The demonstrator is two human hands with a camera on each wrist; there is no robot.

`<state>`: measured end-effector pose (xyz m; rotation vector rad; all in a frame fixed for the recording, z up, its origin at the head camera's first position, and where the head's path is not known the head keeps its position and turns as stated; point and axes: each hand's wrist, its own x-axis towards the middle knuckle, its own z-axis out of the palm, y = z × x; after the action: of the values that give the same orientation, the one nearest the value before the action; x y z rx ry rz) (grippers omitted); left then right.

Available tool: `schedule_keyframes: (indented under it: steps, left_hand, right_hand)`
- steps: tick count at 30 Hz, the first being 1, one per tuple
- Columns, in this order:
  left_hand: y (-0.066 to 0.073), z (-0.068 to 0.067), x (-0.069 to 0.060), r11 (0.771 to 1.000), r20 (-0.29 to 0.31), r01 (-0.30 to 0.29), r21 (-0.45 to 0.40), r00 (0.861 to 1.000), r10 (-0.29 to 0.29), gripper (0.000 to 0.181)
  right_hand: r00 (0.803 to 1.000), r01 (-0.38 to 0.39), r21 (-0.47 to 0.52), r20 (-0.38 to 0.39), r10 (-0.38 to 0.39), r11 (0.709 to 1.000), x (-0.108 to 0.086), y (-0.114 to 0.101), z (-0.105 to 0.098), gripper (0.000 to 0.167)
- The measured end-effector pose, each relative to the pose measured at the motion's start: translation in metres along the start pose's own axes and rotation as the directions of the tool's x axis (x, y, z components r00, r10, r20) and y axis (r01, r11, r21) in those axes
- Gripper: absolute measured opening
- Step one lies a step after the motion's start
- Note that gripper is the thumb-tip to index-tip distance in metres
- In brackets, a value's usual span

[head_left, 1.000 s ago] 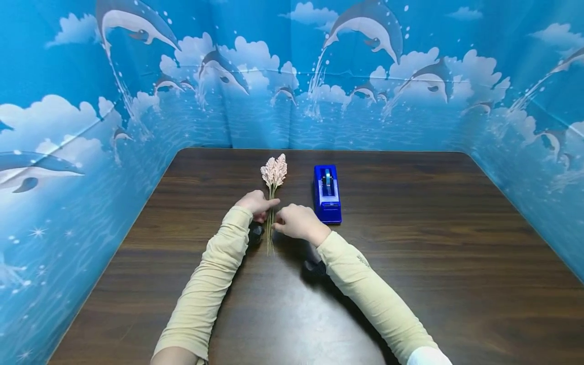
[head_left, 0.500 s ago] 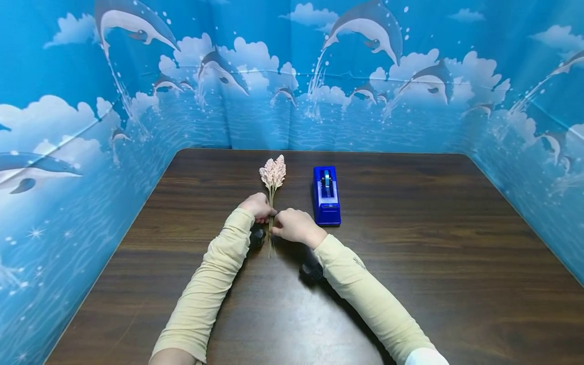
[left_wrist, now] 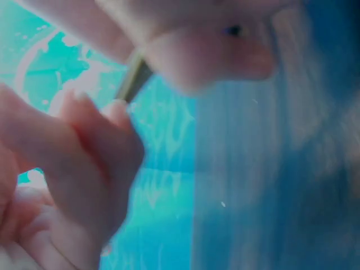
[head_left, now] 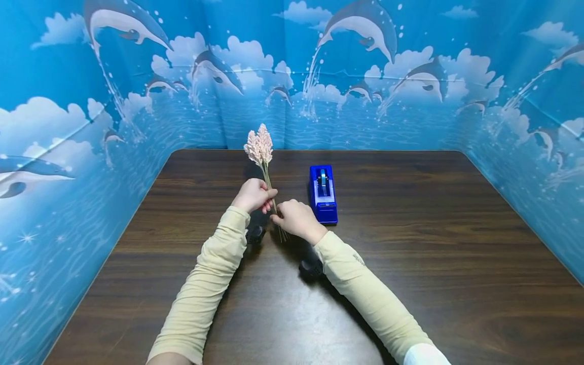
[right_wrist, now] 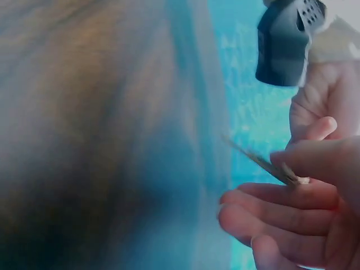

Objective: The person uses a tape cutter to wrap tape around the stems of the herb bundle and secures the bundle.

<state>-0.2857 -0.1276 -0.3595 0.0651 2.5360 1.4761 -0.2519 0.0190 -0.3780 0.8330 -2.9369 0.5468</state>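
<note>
A bunch of pale pink dried-looking flowers on thin straw-coloured stems is held up off the table in the head view, leaning with its heads to the left. My left hand pinches the stems below the blossoms. Lower down, my right hand holds the same stems between thumb and fingers, their loose ends poking out beneath. Seen from the right wrist, the stems pass between the thumb and the fingers. A short piece of stem shows between blurred fingers in the left wrist view.
A blue tape dispenser stands on the dark wooden table, just right of my right hand. Black wrist cameras hang under both forearms. A blue dolphin-print curtain encloses the back and sides.
The bunch has been raised and tilted, its flower heads moving up and left past the table's back edge. My left hand has risen slightly with it; the right hand stays near its place.
</note>
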Motion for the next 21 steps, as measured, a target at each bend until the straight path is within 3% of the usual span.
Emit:
schedule_keyframes:
  steps: [2,4,7,10,13,15,17,19,21]
  left_hand:
    - [0.005,-0.001,-0.003,0.991,-0.048,-0.054,-0.127,0.998,0.048,0.019]
    - [0.009,-0.003,-0.005,0.959,-0.085,-0.096,-0.266,0.994,0.076,0.016]
    - [0.016,-0.004,-0.008,0.879,-0.119,-0.126,-0.460,0.990,0.079,0.011]
    - [0.022,-0.005,-0.009,0.796,-0.133,-0.143,-0.588,0.988,0.079,0.010]
    - [0.026,-0.004,-0.009,0.751,-0.141,-0.160,-0.641,0.986,0.091,0.010]
    - [0.027,-0.003,-0.009,0.742,-0.130,-0.162,-0.651,0.986,0.101,0.009]
    - [0.027,-0.002,-0.009,0.757,-0.094,-0.145,-0.637,0.989,0.110,0.009]
    - [0.026,-0.003,-0.010,0.805,-0.003,-0.109,-0.583,0.991,0.132,0.012]
    - [0.023,-0.006,-0.011,0.872,0.126,-0.084,-0.482,0.978,0.164,0.020]
  right_hand:
    - [1.000,-0.014,0.073,-0.021,0.016,0.997,0.000,0.002,-0.005,0.028]
    - [0.999,-0.014,0.149,-0.050,0.022,0.989,0.000,0.003,-0.011,0.024]
    - [0.996,-0.029,0.257,-0.071,0.049,0.966,-0.001,0.005,-0.022,0.022]
    - [0.990,-0.033,0.306,-0.119,0.072,0.951,-0.001,0.008,-0.030,0.022]
    - [0.982,-0.028,0.307,-0.167,0.083,0.951,0.000,0.012,-0.037,0.025]
    - [0.978,-0.027,0.293,-0.191,0.086,0.956,-0.001,0.014,-0.041,0.027]
    - [0.975,-0.030,0.278,-0.205,0.090,0.960,-0.002,0.016,-0.045,0.030]
    - [0.972,-0.029,0.249,-0.220,0.086,0.968,-0.003,0.019,-0.050,0.032]
    - [0.972,-0.029,0.223,-0.221,0.079,0.974,-0.005,0.023,-0.054,0.032]
